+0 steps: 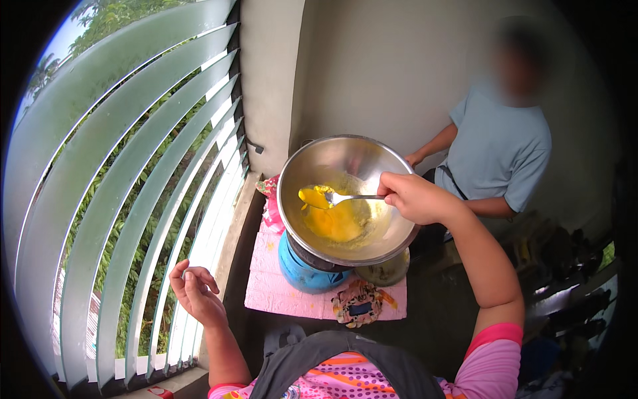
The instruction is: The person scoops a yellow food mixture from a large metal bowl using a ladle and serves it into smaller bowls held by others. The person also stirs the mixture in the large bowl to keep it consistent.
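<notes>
My right hand [416, 195] grips the handle of a metal spoon [344, 198] over a wide steel mixing bowl [319, 154]. A yellow mass [314, 197] fills the spoon's head, with a bit hanging from its edge. More of the soft yellow mixture [335, 224] lies in the bottom of the bowl, and smears coat the wall around it. The bowl is tilted and rests on a dark round piece on top of a blue round base [309, 272]. To the left, beside the window, my left hand [197, 292] is raised with fingers loosely curled and nothing in it.
A pink-covered table [266, 294] carries the blue base, a patterned fabric piece [358, 304], a round lid-like thing [386, 269] and a pink bundle [271, 212]. Louvred glass slats [149, 164] run along the left. A person in a light blue shirt [498, 149] stands behind the bowl, right.
</notes>
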`<state>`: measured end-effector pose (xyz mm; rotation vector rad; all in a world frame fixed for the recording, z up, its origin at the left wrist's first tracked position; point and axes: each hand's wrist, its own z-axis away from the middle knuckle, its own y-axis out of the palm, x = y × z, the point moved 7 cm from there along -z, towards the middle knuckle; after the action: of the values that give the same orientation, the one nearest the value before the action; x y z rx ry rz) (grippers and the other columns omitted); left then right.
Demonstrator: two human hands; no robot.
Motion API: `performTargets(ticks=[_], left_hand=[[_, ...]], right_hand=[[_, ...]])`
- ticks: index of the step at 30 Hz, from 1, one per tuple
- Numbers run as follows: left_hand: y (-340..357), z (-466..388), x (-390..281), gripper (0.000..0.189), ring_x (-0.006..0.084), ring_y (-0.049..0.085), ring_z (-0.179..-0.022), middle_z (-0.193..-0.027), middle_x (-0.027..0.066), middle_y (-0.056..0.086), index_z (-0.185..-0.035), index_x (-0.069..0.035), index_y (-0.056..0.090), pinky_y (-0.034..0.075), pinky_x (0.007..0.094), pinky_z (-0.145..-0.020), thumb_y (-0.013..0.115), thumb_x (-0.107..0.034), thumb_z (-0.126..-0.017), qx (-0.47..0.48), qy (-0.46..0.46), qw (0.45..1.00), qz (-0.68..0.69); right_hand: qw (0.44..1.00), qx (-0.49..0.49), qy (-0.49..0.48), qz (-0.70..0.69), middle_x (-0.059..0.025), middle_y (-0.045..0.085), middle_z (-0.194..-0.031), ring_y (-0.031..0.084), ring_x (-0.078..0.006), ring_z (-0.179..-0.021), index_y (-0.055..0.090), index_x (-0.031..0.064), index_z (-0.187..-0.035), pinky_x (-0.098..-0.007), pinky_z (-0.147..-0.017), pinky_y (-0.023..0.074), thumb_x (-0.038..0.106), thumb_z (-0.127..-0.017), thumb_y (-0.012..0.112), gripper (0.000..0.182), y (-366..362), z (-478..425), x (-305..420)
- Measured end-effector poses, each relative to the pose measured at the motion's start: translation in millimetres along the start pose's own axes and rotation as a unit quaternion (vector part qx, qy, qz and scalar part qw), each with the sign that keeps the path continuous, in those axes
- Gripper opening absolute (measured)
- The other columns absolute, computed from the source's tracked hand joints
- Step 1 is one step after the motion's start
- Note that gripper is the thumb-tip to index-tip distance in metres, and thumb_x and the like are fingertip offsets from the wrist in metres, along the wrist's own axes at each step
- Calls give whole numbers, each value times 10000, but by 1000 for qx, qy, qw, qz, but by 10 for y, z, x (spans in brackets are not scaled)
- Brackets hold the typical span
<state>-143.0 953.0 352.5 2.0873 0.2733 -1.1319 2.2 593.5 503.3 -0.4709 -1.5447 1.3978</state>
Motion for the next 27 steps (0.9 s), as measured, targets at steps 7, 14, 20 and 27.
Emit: performTargets(ticks=[7,14,20,27], left_hand=[[128,20,-96,215,69,393,-516,-653,32,486,-1133,-30,497,300,192,-445,438,-155,-968,11,7,1000,3],[174,48,-121,209,68,386,-495,-647,35,492,-1134,-34,494,287,189,-441,429,-151,-974,22,12,1000,9],[135,65,-113,214,63,378,-489,-655,39,498,-1143,-31,494,288,188,-440,423,-145,-977,22,8,1000,10],[74,47,-122,220,63,385,-510,-663,42,492,-1149,-23,490,288,190,-432,421,-144,-978,21,6,1000,17]], right_hand=[[996,-21,46,-78,-121,645,-821,624,-214,-757,553,-2,-994,-335,-700,484,67,-889,567,126,-125,312,82],[997,-57,8,-51,-140,650,-762,639,-241,-691,601,-5,-956,-350,-653,489,82,-877,564,124,-105,499,142],[996,-84,11,-4,-157,659,-787,652,-256,-720,624,-11,-941,-344,-669,496,83,-866,593,125,-117,556,221],[990,-137,23,-5,-183,668,-808,669,-284,-747,651,-16,-939,-346,-676,503,76,-855,578,144,-165,553,237]])
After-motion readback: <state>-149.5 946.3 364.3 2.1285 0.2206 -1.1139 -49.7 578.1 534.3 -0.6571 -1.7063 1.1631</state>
